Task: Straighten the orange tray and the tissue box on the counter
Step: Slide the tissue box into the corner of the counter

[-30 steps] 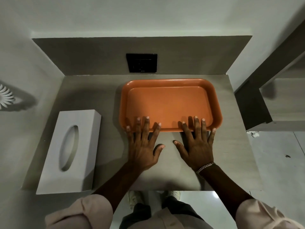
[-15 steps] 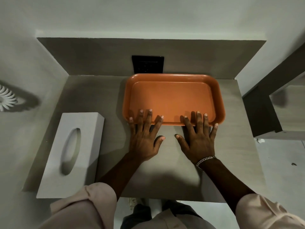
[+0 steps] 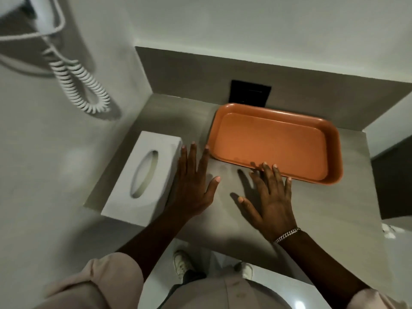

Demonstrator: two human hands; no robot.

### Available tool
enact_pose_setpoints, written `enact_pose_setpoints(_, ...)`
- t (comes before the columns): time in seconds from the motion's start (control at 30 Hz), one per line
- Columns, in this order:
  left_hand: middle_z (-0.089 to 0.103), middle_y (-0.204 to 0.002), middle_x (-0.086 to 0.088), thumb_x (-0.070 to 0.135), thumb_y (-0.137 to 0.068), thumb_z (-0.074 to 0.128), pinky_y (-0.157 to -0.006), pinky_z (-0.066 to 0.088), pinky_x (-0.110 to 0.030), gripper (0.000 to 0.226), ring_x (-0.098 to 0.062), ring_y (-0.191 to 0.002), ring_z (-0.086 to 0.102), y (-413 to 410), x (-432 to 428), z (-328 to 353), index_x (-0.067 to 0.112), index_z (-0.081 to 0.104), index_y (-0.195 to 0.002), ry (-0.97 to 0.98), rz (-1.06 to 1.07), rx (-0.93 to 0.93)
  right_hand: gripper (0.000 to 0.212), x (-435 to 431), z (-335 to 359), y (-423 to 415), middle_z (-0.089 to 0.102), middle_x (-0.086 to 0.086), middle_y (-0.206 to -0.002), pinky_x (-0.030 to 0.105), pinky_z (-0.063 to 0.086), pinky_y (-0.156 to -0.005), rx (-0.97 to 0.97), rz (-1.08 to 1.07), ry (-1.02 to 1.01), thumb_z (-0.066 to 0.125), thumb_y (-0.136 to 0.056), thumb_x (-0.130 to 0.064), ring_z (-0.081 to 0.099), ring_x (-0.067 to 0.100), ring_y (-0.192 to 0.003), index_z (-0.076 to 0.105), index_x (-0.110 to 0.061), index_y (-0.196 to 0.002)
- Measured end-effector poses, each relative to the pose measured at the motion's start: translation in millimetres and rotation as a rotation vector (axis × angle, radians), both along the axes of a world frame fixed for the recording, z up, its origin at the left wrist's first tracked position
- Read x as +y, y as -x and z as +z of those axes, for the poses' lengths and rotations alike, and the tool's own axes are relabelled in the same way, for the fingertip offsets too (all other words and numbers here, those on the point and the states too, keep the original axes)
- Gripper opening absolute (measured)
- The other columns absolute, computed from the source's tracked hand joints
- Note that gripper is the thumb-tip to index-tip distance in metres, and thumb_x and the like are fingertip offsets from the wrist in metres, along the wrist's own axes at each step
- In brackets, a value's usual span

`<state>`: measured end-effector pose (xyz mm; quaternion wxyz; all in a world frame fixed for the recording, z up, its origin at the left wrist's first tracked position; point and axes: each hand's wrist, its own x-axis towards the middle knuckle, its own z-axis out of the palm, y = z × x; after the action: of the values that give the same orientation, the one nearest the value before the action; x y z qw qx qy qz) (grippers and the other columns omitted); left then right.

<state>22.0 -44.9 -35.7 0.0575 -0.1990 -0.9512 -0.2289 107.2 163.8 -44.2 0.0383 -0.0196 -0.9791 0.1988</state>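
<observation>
The empty orange tray [image 3: 276,141] lies on the grey counter [image 3: 330,210], its far edge close to the backsplash. A white tissue box [image 3: 142,177] with an oval slot sits at the counter's left front corner, angled, its near end overhanging the edge. My left hand [image 3: 194,184] is flat and spread between the box and the tray, its outer edge beside the box's right side. My right hand [image 3: 269,195] rests open on the counter, fingertips touching the tray's near rim.
A black wall plate [image 3: 249,94] sits in the backsplash behind the tray. A white wall unit with a coiled cord [image 3: 82,85] hangs on the left wall. The counter ends at its right and front edges, with floor below.
The tray slid back toward the backsplash. My left hand left the tray's rim and moved left to the tissue box. The view swung left and tilted.
</observation>
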Motion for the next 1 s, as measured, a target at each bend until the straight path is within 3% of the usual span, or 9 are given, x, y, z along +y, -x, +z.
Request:
enact_pose_setpoints(0.13, 0.001, -0.165, -0.017, 0.055, -0.089, 0.048, -0.122, 0.003, -0.058, 0.085, -0.036, -0.152, -0.008, -8.3, -39.8, 4.4, 0.018, 0.009, -0.155, 0.037, 0.155, 0.036, 0.075, -34.6, 4.2, 16.8, 0.015, 0.015, -0.167, 0.062, 0.008, -0.122, 0.003, 0.181, -0.003, 0.033, -0.092, -0.067, 0.004, 0.032, -0.155, 0.027, -0.027, -0.155)
enact_pose_setpoints(0.3, -0.008, -0.165, -0.019, 0.065, -0.078, 0.052, -0.121, 0.001, -0.063, 0.104, -0.042, -0.150, -0.014, -11.0, -79.9, 5.6, 0.016, 0.002, -0.155, 0.106, 0.376, -0.064, 0.072, -77.0, -0.3, 38.0, 0.020, 0.016, -0.166, 0.059, 0.009, -0.119, 0.031, 0.365, -0.031, 0.038, -0.094, -0.063, 0.014, 0.036, -0.154, 0.017, -0.031, -0.154)
enact_pose_setpoints(0.47, -0.008, -0.163, -0.022, 0.074, -0.072, 0.055, -0.116, 0.001, -0.068, 0.117, -0.044, -0.150, -0.009, -2.9, -105.0, 4.4, 0.014, -0.001, -0.154, 0.182, 0.542, -0.168, 0.079, -100.4, -24.8, 62.2, -0.003, 0.010, -0.170, 0.059, -0.002, -0.123, -0.082, 0.490, -0.155, 0.025, -0.092, -0.072, -0.006, 0.032, -0.156, 0.013, -0.033, -0.159)
enact_pose_setpoints(0.57, -0.001, -0.163, -0.022, 0.079, -0.066, 0.058, -0.118, 0.004, -0.066, 0.124, -0.043, -0.150, 0.000, 4.4, -108.3, 0.8, 0.014, -0.002, -0.153, 0.202, 0.600, -0.237, 0.083, -110.9, -36.1, 72.2, -0.003, 0.009, -0.170, 0.060, -0.004, -0.122, -0.113, 0.499, -0.198, 0.021, -0.089, -0.076, -0.006, 0.031, -0.156, 0.012, -0.033, -0.159)
enact_pose_setpoints(0.73, 0.022, -0.155, -0.020, 0.080, -0.055, 0.061, -0.114, 0.025, -0.059, 0.124, -0.043, -0.141, 0.024, 13.6, -107.8, -0.5, 0.017, 0.010, -0.149, 0.193, 0.649, -0.240, 0.084, -118.3, -45.7, 77.6, 0.004, 0.008, -0.170, 0.062, -0.007, -0.120, -0.164, 0.476, -0.242, 0.014, -0.086, -0.082, -0.001, 0.031, -0.156, 0.014, -0.037, -0.158)
enact_pose_setpoints(1.0, 0.028, -0.149, -0.022, 0.080, -0.050, 0.060, -0.111, 0.029, -0.057, 0.125, -0.044, -0.136, 0.030, 36.9, -111.6, 5.2, 0.018, 0.014, -0.148, 0.178, 0.685, -0.241, 0.080, -118.6, -46.2, 75.6, 0.021, 0.011, -0.167, 0.068, 0.011, -0.118, -0.143, 0.481, -0.262, 0.023, -0.090, -0.079, 0.017, 0.034, -0.154, 0.024, -0.034, -0.156)
